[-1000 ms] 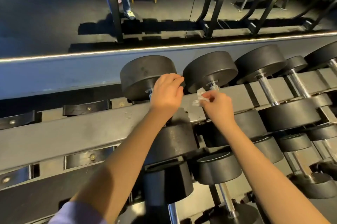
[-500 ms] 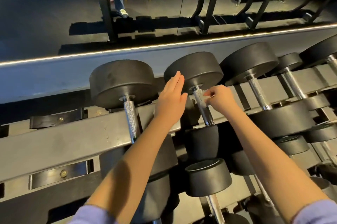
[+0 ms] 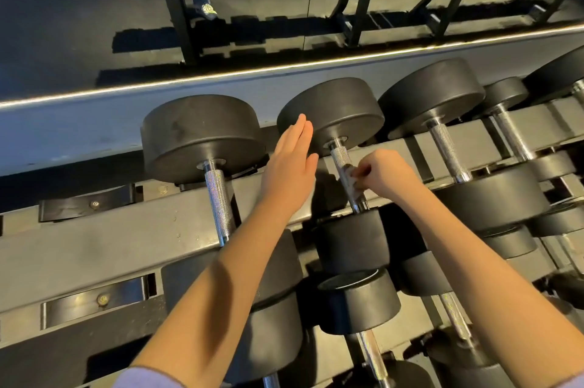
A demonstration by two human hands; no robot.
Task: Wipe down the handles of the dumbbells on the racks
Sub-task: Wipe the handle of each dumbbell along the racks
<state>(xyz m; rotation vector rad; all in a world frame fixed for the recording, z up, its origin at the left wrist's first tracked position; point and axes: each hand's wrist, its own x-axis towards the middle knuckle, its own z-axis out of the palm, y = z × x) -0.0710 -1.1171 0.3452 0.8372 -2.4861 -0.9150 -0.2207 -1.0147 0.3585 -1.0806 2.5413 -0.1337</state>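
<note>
Black round-headed dumbbells lie side by side on the grey rack [image 3: 94, 239]. My right hand [image 3: 384, 174] pinches a small white wipe [image 3: 350, 177] against the knurled chrome handle [image 3: 343, 163] of the middle dumbbell [image 3: 335, 112]. My left hand [image 3: 292, 163] is flat with straight fingers, resting against the left side of that dumbbell's far head. The dumbbell to the left [image 3: 202, 134] has its handle [image 3: 218, 198] bare. Most of the wipe is hidden inside my fingers.
More dumbbells [image 3: 433, 96] continue to the right, and smaller ones [image 3: 357, 302] sit on the lower tier. Empty black cradles [image 3: 85, 204] lie at the rack's left. A mirror behind reflects another rack [image 3: 180, 8] and a person's shoe [image 3: 208, 9].
My left hand let go of the left dumbbell's handle and flattened against the middle dumbbell's head. My right hand brought the wipe onto the middle handle and slid down it.
</note>
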